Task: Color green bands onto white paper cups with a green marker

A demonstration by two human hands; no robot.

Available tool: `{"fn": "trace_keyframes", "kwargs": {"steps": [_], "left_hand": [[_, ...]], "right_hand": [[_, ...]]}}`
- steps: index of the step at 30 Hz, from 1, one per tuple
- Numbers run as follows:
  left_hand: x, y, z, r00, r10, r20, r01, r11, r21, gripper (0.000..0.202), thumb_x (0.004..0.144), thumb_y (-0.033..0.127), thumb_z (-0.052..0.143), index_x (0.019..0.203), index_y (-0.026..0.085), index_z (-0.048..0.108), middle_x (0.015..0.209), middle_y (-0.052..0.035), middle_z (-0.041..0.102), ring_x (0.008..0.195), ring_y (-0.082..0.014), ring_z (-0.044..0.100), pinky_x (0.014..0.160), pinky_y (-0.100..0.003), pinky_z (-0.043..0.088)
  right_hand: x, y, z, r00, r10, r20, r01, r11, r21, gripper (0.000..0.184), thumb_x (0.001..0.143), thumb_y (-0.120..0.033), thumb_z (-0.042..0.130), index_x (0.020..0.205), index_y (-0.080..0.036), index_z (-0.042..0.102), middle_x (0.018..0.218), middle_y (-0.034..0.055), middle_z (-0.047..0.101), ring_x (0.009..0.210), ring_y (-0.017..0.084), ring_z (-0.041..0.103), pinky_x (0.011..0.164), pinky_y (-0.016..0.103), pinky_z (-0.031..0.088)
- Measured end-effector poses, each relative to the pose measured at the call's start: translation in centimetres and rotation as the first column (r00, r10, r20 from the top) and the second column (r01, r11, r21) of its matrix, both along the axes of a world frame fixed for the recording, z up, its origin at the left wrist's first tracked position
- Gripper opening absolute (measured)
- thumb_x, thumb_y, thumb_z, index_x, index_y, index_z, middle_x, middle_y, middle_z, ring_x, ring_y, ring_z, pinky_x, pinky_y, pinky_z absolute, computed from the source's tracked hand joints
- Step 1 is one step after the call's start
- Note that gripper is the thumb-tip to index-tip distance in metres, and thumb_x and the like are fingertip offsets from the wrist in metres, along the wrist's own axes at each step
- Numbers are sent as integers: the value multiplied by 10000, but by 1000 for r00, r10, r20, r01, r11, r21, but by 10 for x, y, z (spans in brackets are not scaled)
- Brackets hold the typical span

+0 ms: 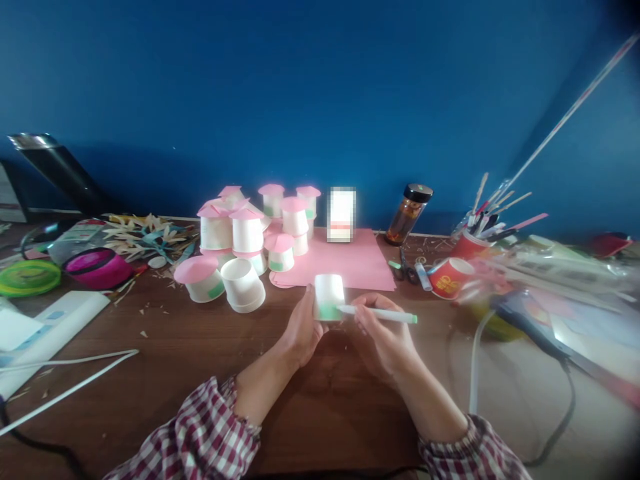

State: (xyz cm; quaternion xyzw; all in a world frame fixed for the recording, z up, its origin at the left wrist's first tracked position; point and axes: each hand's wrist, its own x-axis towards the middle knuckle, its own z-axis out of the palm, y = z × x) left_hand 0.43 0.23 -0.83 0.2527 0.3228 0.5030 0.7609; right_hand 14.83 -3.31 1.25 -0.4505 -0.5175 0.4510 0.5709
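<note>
My left hand (304, 327) is closed around a small white paper cup (330, 290), held low over the table. A green patch covers the lower part of the cup's side. In my right hand (383, 330) is a white marker with a green end (395, 315), its tip touching or very close to the green patch. Just left of my hands stands a plain white cup (243, 283) with its open end up. Around it are several white cups with pink paper roofs (247, 233), some stacked, some bearing green patches like the one on this roofed cup (200, 280).
Pink paper sheets (350, 263) lie behind my hands, near a blurred-out upright object (341, 213). To the right are a dark-lidded bottle (407, 217), scissors (407, 267) and red cups (450, 277), one holding pens. A power strip (55, 333) and paper scraps lie left.
</note>
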Motion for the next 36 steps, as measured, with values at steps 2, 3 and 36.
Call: {"fn": "trace_keyframes", "kwargs": {"steps": [2,3,36], "left_hand": [[0,0,0,1000,-7,3,7,1000,4,529,825,608,470,991,129,621,864,-92,676,794,-204,620,730,-342,491],[0,0,0,1000,-7,1,7,1000,6,528,827,608,466,995,131,618,869,-93,676,796,-205,620,731,-344,491],[-1,0,-4,997,-7,-80,11,999,47,537,797,653,464,934,154,608,791,-53,639,735,-174,570,690,-314,427]], "right_hand": [[0,1,-1,999,-33,-14,33,999,7,208,814,-375,651,783,-172,619,585,-27,514,516,83,403,486,210,331],[0,1,-1,1000,-28,-9,28,1000,9,207,813,-374,653,784,-171,621,594,-24,521,518,83,406,487,210,333],[1,1,-2,1000,-9,7,9,1000,2,249,810,-407,643,756,-166,608,582,-22,505,506,85,393,473,214,325]]}}
